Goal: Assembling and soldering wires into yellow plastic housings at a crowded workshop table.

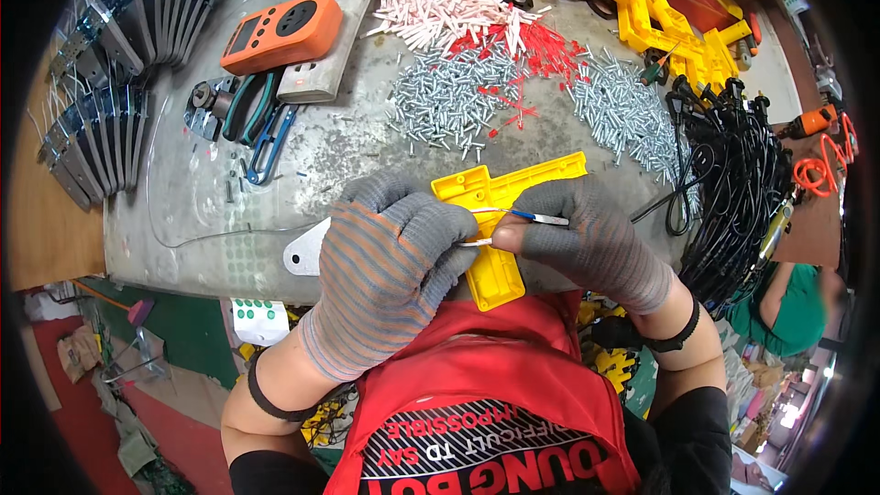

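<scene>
Both hands wear grey knit gloves with orange stripes. My left hand (385, 261) is closed, its thumb and forefinger pinching thin wires. Facing it, my right hand (587, 243) pinches the other ends of the wires, a bare thumb tip showing through the glove. A blue-and-white wire (532, 215) sticks out over the right fingers. Beneath the fingertips lies a yellow plastic housing half (498, 280), hollow side up, with a long arm reaching up to the right. A flat metal plate (307, 247) with a hole pokes out from behind my left hand, which hides the rest.
Beyond the hands lie piles of silver screws (449, 96), pale tubes (449, 5) and red pieces (550, 50). Black cables (733, 174) heap at the right, yellow housings (632, 0) behind. An orange meter (280, 32), pliers (252, 110) and stacked metal plates (128, 27) stand left.
</scene>
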Demonstrator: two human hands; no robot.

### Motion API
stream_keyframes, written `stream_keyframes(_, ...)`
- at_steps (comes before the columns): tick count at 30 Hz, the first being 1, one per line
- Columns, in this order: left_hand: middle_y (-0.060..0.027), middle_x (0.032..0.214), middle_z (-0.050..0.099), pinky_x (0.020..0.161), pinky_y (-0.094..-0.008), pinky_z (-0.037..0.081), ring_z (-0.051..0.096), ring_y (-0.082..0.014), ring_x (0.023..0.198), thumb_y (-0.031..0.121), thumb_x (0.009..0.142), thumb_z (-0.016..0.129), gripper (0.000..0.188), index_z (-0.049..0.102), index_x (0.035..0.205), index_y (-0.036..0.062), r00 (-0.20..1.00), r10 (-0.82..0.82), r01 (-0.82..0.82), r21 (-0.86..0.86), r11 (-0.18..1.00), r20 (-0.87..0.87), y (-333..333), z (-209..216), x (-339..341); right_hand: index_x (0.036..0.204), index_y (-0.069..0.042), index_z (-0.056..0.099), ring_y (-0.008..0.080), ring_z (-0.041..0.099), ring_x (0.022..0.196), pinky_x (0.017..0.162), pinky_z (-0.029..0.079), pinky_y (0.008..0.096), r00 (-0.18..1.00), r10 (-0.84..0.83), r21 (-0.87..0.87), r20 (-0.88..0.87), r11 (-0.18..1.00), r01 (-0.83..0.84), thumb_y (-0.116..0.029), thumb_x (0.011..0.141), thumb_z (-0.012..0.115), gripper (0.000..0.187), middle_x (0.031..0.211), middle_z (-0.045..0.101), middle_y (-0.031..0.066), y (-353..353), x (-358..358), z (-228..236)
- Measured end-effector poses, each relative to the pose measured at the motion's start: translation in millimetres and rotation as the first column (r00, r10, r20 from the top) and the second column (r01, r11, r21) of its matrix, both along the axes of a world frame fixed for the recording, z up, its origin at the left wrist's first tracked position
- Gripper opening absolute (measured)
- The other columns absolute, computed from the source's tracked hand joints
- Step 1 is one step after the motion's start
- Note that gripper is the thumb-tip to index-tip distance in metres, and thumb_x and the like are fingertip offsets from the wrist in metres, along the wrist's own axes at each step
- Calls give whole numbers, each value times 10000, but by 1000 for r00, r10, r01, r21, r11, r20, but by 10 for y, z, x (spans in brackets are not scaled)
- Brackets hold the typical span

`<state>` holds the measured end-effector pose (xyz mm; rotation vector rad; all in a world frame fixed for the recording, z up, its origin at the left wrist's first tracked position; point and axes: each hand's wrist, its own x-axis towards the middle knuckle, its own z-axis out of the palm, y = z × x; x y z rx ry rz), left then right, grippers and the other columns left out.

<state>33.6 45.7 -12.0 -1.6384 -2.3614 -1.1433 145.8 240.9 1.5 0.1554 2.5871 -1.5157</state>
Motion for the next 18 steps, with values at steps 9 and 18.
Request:
stream_keyframes(9, -119, 844, 636, 757, -346, 476, 608, -278, 833, 156, 818, 658, 166, 665, 938, 41, 853, -228, 226, 60, 972, 470, 230, 11, -277, 805, -25, 651, 58, 478, 625, 561, 386, 249, 941, -290, -107, 175, 944, 311, -270, 844, 662, 248, 669, 528, -24, 111, 61, 218)
stream_keyframes(18, -105, 757, 611, 648, -388, 443, 572, -302, 720, 141, 799, 672, 111, 653, 849, 44, 956, -126, 136, -22, 990, 266, 137, 6, -139, 805, -9, 650, 81, 481, 612, 548, 381, 273, 970, -215, -45, 114, 974, 222, -280, 842, 665, 274, 660, 533, 32, 49, -24, 94)
